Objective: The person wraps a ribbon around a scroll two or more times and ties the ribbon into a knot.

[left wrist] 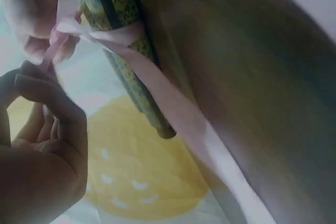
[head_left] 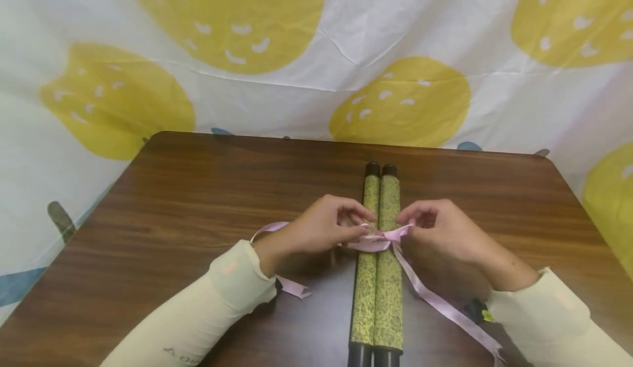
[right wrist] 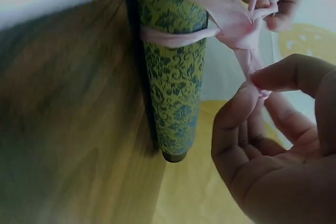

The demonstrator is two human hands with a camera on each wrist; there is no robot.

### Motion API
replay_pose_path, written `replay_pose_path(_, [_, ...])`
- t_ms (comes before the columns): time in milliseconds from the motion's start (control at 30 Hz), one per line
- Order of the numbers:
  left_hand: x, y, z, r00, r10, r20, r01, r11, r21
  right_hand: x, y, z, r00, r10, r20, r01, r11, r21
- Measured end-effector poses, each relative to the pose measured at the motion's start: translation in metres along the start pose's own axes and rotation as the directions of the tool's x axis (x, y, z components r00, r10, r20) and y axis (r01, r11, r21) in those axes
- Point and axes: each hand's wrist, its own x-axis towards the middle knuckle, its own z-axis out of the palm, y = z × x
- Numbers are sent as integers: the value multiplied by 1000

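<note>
Two side-by-side rolls of a scroll [head_left: 388,295], covered in green-gold patterned brocade with black end caps, lie lengthwise on the table. A pink satin ribbon [head_left: 435,298] runs around both rolls, with a knot [head_left: 394,235] on top. From the left, my left hand [head_left: 321,224] pinches a part of the ribbon between thumb and fingers. My right hand [head_left: 445,232] pinches another part just right of the knot. In the right wrist view, the ribbon [right wrist: 239,30] is drawn up above the brocade, between the fingertips of both hands.
One ribbon tail trails toward the front right, and another ribbon end [head_left: 295,288] lies by the left sleeve [head_left: 242,273]. The brown wooden table [head_left: 222,180] meets a white curtain [head_left: 267,98] with yellow fruit prints at its back edge. A small dark item [head_left: 476,310] sits beside the right sleeve.
</note>
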Motion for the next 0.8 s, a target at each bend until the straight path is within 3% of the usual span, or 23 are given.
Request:
replay_pose_path(167, [-2, 1, -4, 999, -31, -15, 33, 991, 132, -4, 0, -3, 1000, 15, -21, -17, 995, -101])
replay_pose_path(300, [-3, 2, -4, 997, -70, -28, 74, 985, 154, -7, 1, -4, 999, 1, -33, -3, 998, -60])
replay_pose_path(400, [-2, 1, -2, 996, -89, -27, 91, 993, 79, -9, 1, -5, 1000, 14, -20, -13, 998, 61])
replay_pose_path(567, [-1, -1, 2, 998, -60, -8, 58, 988, -144, -12, 2, -7, 1000, 26, -3, -24, 962, 271])
replay_pose_path(800, [1, 0, 3, 1000, 14, 15, -9, 953, -301, -14, 1, -11, 999, 37, -1, -34, 949, 313])
